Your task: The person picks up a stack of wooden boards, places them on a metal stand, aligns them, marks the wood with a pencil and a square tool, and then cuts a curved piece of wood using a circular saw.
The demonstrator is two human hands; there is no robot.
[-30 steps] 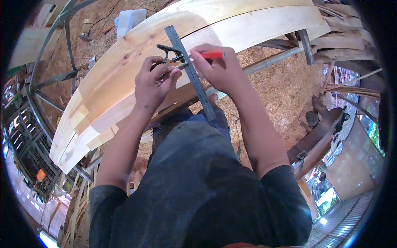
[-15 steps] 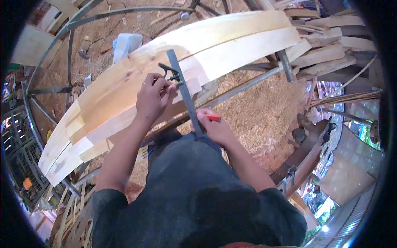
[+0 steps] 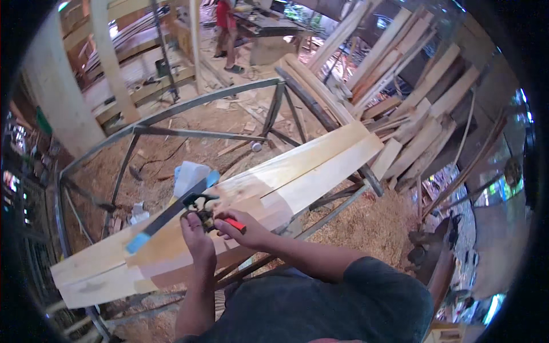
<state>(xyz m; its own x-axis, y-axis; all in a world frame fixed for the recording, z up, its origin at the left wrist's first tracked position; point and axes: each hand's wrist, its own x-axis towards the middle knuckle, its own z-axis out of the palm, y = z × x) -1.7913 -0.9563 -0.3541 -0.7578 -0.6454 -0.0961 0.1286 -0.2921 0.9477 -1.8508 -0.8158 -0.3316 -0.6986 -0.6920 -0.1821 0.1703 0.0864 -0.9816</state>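
A combination square (image 3: pixel 166 220) with a dark flat blade and a dark head is raised over the pale wooden boards (image 3: pixel 320 157), its blade slanting from lower left to upper right. My left hand (image 3: pixel 200 243) is closed round the head of the square. My right hand (image 3: pixel 246 228) is closed with a red pencil (image 3: pixel 235 224) between its fingers, and its fingertips meet the head beside my left hand. Fingers hide part of the head. Beneath, the boards lie side by side on a metal frame, with small wood pieces across them.
Curved metal rails (image 3: pixel 211 94) stand beyond the boards over sawdust. A white and light-blue bag (image 3: pixel 190 176) lies behind the square. Stacked planks (image 3: pixel 423 134) fill the right side. A person in red (image 3: pixel 225 23) stands far back near a work table (image 3: pixel 269 26).
The square has been lifted and turned from upright across the boards to a slant leftward. My right hand has come from the near edge to my left hand. The view has tilted up.
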